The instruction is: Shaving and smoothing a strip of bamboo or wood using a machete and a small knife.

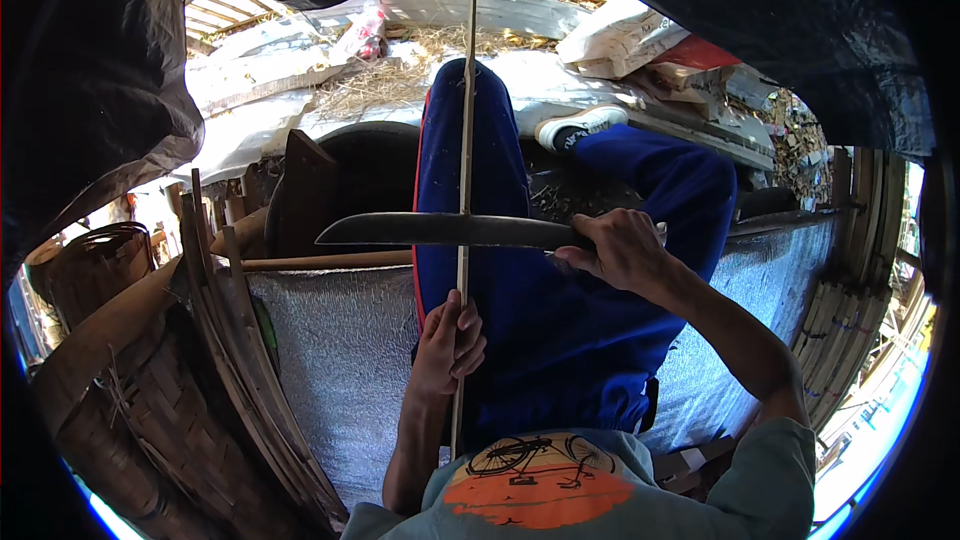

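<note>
A long, thin strip of what looks like bamboo runs lengthwise over my bent leg, from near my chest up past the knee. My left hand is closed around its lower part. Across the strip lies a long dark blade, a machete, its pointed end to the left. My right hand grips the machete at its right end; the handle is mostly hidden in the fingers. The blade crosses over the strip just above my left hand, with my blue trouser leg beneath.
Several upright strips and a woven basket stand close on my left. A silvery sheet covers the seat. Bundled slats stand at the right. A dark tarp hangs overhead. White sacks lie ahead.
</note>
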`<act>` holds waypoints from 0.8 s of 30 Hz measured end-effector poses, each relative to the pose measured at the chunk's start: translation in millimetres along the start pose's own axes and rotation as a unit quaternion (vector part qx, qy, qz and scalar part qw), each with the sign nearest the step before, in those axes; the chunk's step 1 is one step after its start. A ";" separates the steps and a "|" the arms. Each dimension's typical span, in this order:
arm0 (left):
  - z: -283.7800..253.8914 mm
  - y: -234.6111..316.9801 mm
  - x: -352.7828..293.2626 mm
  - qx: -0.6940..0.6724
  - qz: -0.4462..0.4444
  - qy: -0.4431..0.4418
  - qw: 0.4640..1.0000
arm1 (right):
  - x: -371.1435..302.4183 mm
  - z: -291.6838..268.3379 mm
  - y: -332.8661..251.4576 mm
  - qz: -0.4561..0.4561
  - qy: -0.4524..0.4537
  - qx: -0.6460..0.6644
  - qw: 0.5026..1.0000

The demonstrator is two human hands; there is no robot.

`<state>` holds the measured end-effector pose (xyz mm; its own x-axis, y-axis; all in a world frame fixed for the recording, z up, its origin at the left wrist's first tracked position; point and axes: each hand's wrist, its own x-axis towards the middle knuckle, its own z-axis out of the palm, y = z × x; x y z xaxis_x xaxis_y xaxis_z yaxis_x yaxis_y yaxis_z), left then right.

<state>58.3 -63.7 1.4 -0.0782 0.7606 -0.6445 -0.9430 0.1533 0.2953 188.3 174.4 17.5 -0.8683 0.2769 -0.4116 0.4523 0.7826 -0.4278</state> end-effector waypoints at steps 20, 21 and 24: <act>4.2 2.5 -3.3 0.020 -0.001 0.010 1.000 | -27.8 3.3 -18.2 0.004 -0.061 0.029 0.998; 8.9 2.2 -4.0 0.050 0.012 0.038 0.998 | -23.9 3.5 -14.9 -0.020 -0.008 0.023 1.000; 6.5 2.8 -0.2 0.067 0.022 0.052 0.996 | -7.2 4.7 -0.3 -0.032 0.015 -0.015 0.999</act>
<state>57.7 -59.3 7.0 -0.1572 0.7002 -0.6964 -0.8868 0.2102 0.4116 195.3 169.6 16.9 -0.9012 0.2421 -0.3595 0.3897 0.8157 -0.4275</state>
